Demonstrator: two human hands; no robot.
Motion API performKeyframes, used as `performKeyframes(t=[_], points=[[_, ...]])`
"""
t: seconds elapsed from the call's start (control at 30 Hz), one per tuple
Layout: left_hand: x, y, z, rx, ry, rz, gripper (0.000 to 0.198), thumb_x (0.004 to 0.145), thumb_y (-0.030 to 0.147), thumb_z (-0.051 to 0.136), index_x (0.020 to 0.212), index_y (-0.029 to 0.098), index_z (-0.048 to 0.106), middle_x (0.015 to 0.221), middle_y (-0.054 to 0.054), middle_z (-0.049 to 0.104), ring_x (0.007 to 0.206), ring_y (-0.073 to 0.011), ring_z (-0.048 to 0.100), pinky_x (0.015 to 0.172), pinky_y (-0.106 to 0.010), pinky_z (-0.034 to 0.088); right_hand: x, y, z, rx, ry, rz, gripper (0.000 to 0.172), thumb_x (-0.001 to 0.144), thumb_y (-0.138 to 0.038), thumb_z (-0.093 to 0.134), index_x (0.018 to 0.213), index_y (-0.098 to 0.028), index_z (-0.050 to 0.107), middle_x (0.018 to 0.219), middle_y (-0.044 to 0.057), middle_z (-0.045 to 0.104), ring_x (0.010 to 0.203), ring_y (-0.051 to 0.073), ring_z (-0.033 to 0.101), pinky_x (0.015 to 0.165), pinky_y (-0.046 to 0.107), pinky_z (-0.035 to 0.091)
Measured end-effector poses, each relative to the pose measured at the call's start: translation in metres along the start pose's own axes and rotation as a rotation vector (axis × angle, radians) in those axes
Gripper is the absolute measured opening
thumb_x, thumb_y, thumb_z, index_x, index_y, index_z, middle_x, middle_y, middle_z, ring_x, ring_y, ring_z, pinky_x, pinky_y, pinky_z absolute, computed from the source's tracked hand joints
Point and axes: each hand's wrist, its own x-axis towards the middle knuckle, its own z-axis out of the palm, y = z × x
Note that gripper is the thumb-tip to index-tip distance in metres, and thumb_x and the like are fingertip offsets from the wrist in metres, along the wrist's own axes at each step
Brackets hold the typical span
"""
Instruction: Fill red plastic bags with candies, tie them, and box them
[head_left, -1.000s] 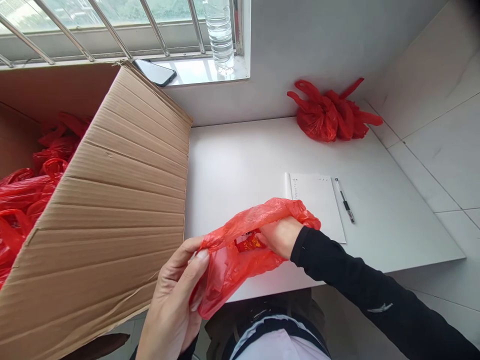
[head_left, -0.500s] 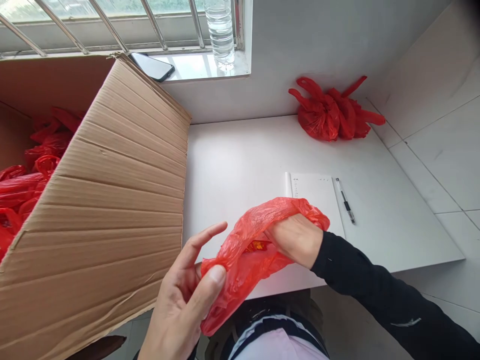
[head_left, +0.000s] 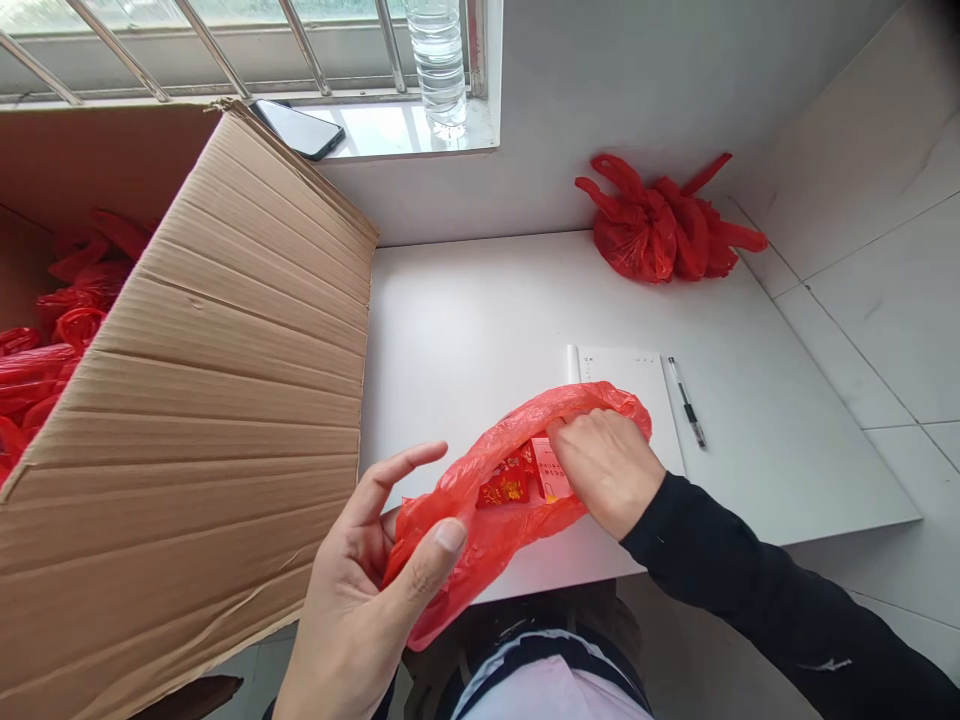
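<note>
A thin red plastic bag (head_left: 480, 540) hangs open over the near edge of the white table (head_left: 480, 330). My left hand (head_left: 367, 590) pinches its lower rim between thumb and fingers. Reaching into the bag's mouth, my right hand (head_left: 607, 465) has its fingers closed on a small red and white packet (head_left: 544, 470). Another red printed packet (head_left: 506, 488) lies inside the bag beside it.
A large open cardboard box (head_left: 225, 400) with several red bags (head_left: 52, 320) inside fills the left. A knotted heap of red bags (head_left: 664, 225) sits at the table's far right. A white paper (head_left: 637, 375) and pen (head_left: 686, 400) lie beyond my hands. A phone (head_left: 296, 128) and water bottle (head_left: 439, 60) rest on the windowsill.
My right hand has drawn back toward the bag's mouth, bringing a red and white packet into sight. My left hand has shifted its pinch on the rim and spread its fingers.
</note>
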Motion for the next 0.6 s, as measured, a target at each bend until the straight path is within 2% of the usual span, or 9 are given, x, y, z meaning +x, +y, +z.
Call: performKeyframes(t=[0.07, 0.13, 0.2, 0.3, 0.37, 0.47, 0.6], points=[[0.001, 0.001, 0.004, -0.029, 0.016, 0.041, 0.066, 0.069, 0.035, 0.091, 0.127, 0.031, 0.06, 0.079, 0.0, 0.073, 0.056, -0.0127, 0.062, 0.055, -0.021, 0.054, 0.003, -0.013, 0.002, -0.078, -0.027, -0.055, 0.026, 0.086, 0.003, 0.048, 0.094, -0.011, 0.068, 0.089, 0.015, 0.069, 0.087, 0.031, 0.067, 0.073, 0.041, 0.049], [0.002, 0.003, 0.007, -0.056, -0.012, 0.062, 0.069, 0.065, 0.03, 0.093, 0.126, 0.03, 0.061, 0.081, 0.0, 0.074, 0.059, -0.015, 0.066, 0.058, -0.023, 0.057, 0.009, -0.027, 0.01, -0.074, -0.036, -0.192, 0.023, 0.092, -0.003, 0.048, 0.103, -0.011, 0.067, 0.101, 0.015, 0.069, 0.098, 0.03, 0.064, 0.084, 0.043, 0.048], [0.002, 0.004, 0.009, -0.064, -0.027, 0.07, 0.068, 0.066, 0.029, 0.093, 0.126, 0.03, 0.061, 0.079, 0.0, 0.073, 0.059, -0.0145, 0.066, 0.058, -0.023, 0.058, 0.017, -0.036, 0.023, -0.057, -0.057, -0.287, 0.02, 0.092, -0.009, 0.054, 0.108, -0.01, 0.066, 0.106, 0.016, 0.068, 0.1, 0.03, 0.061, 0.088, 0.042, 0.047], [0.0, 0.005, 0.011, -0.065, 0.02, 0.083, 0.066, 0.069, 0.031, 0.091, 0.127, 0.029, 0.06, 0.076, 0.002, 0.071, 0.054, -0.0102, 0.061, 0.055, -0.019, 0.055, 0.025, -0.037, 0.041, -0.067, -0.08, -0.29, 0.027, 0.086, -0.012, 0.064, 0.113, -0.007, 0.064, 0.109, 0.018, 0.066, 0.102, 0.031, 0.06, 0.089, 0.043, 0.046], [-0.001, 0.006, 0.011, -0.059, 0.042, 0.075, 0.067, 0.068, 0.032, 0.091, 0.127, 0.029, 0.059, 0.076, 0.002, 0.071, 0.055, -0.0102, 0.061, 0.055, -0.018, 0.054, 0.025, -0.032, 0.042, -0.048, -0.083, -0.297, 0.02, 0.087, -0.011, 0.064, 0.107, -0.01, 0.065, 0.105, 0.015, 0.067, 0.101, 0.03, 0.061, 0.087, 0.041, 0.046], [-0.002, 0.006, 0.01, -0.043, 0.049, 0.054, 0.07, 0.066, 0.034, 0.092, 0.127, 0.03, 0.058, 0.075, 0.002, 0.071, 0.057, -0.0117, 0.062, 0.056, -0.02, 0.054, 0.016, -0.024, 0.027, -0.008, -0.089, -0.279, 0.014, 0.091, -0.01, 0.057, 0.101, -0.014, 0.066, 0.102, 0.012, 0.068, 0.095, 0.027, 0.064, 0.078, 0.036, 0.047], [0.0, 0.005, 0.007, -0.034, 0.05, 0.065, 0.068, 0.067, 0.033, 0.091, 0.126, 0.03, 0.058, 0.07, 0.003, 0.069, 0.052, -0.0098, 0.058, 0.053, -0.018, 0.051, 0.005, -0.022, -0.001, 0.044, -0.151, -0.038, 0.018, 0.097, -0.013, 0.049, 0.094, -0.013, 0.067, 0.083, 0.011, 0.07, 0.074, 0.025, 0.068, 0.056, 0.033, 0.039]])
